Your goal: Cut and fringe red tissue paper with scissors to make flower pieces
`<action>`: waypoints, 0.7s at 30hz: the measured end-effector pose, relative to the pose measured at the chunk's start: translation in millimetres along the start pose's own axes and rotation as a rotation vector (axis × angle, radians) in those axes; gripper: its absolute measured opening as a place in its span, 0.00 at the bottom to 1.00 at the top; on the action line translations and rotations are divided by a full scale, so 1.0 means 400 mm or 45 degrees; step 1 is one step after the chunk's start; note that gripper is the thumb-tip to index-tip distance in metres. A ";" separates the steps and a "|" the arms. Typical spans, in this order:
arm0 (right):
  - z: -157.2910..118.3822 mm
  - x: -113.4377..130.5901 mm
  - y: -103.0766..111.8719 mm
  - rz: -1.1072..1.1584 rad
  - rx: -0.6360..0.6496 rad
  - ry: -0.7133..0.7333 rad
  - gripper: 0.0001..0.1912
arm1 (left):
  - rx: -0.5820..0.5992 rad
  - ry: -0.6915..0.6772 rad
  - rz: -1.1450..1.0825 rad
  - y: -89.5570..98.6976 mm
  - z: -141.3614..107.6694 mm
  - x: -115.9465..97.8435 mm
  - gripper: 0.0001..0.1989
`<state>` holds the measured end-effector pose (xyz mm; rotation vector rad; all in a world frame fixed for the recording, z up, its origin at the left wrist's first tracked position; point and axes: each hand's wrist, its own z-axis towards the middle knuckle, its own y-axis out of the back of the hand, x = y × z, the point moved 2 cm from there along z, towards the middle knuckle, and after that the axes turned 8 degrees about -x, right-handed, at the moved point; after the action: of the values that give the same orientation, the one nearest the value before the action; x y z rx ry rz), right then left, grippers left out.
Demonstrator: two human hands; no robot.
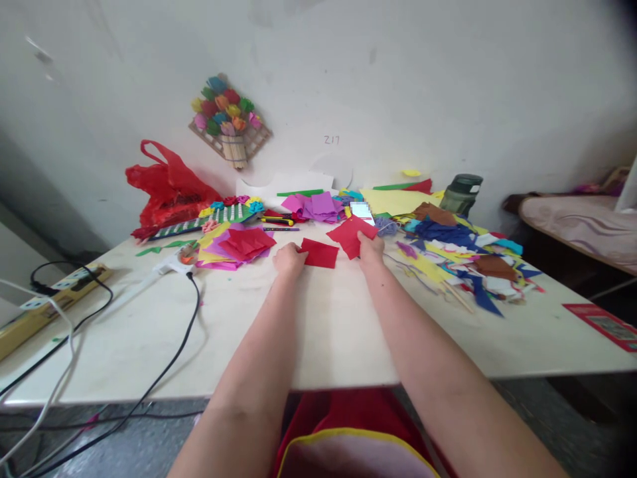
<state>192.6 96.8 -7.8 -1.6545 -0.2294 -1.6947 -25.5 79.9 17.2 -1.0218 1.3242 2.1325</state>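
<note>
Pinched in my left hand (290, 258) is the left edge of a small red paper piece (320, 253), held low over the white table (343, 325). My right hand (371, 248) grips a second red paper (351, 236), raised a little higher and tilted, its corners pointing outward. The two papers are close together, with a narrow gap between them. Left of my left hand lies a stack of red, purple and yellow paper sheets (243, 244). Behind both hands are purple paper pieces (321, 206) and a phone with a lit screen (361, 212).
A glue gun (176, 262) with a black cord and a power strip (54, 299) occupy the left side. Paper scraps (462, 249) are heaped at right, before a green bottle (461, 194). A red plastic bag (169, 186) stands back left; paper flowers (226, 113) hang on the wall.
</note>
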 end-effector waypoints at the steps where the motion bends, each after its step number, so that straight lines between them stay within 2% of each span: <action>1: 0.004 -0.002 0.005 -0.107 -0.013 0.022 0.07 | -0.020 0.004 -0.029 0.000 0.003 0.003 0.10; 4: 0.006 0.004 0.017 -0.431 -0.069 0.044 0.08 | -0.147 0.045 -0.228 0.002 0.017 0.018 0.08; 8: -0.012 0.030 0.019 -0.730 -0.047 0.144 0.13 | -0.229 0.187 -0.771 -0.007 0.040 0.042 0.07; 11: -0.033 0.047 0.014 -0.871 0.011 0.217 0.22 | -0.167 0.210 -1.155 -0.016 0.049 0.046 0.11; 15: -0.058 0.069 0.012 -0.958 0.048 0.404 0.31 | -0.052 0.178 -1.335 -0.017 0.043 0.036 0.16; 18: -0.072 0.089 0.014 -1.016 0.025 0.574 0.29 | 0.044 0.156 -1.353 -0.014 0.034 0.027 0.18; 21: -0.076 0.105 0.013 -0.990 0.011 0.657 0.18 | 0.158 0.133 -1.327 -0.013 0.026 0.021 0.18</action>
<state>176.5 59.0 24.4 -1.1077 -0.6824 -2.6173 -31.1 91.3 10.5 -1.3673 0.6716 1.2022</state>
